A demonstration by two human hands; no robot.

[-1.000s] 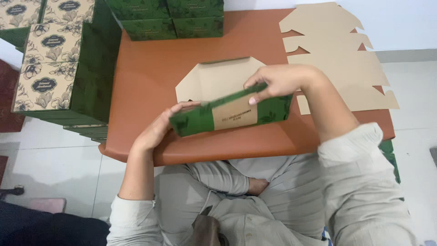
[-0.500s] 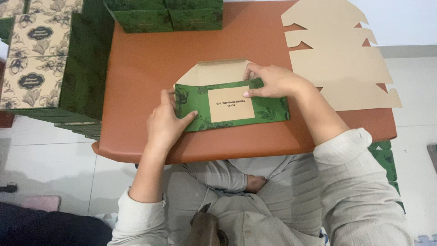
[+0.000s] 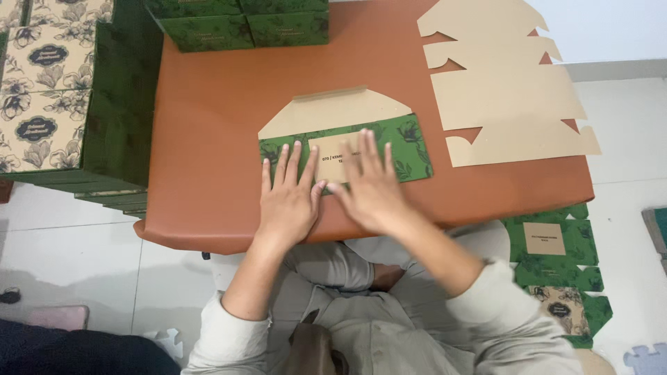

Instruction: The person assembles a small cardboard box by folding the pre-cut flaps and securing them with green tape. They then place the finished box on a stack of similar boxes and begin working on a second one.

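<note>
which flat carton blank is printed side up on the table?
The green leaf-print blank under both hands. The stacked blanks at the table's far right corner show only plain tan backs.

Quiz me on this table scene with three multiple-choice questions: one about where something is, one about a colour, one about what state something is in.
1. Where do the plain tan cardboard cut-outs lie?
A. On the table's right side
B. On the person's lap
C. Under the green box

2. What colour is the table top?
A. White
B. Reddish brown
C. Blue

3. How is the green printed box under the hands?
A. Standing upright and assembled
B. Torn in two
C. Pressed flat, tan flap showing above it

Answers:
1. A, the cut-outs are spread over the right side of the table, beyond the right hand.
2. B, bare table shows reddish brown around the box.
3. C, the left hand and right hand lie palm-down on it, fingers spread, and it lies flat.
</note>
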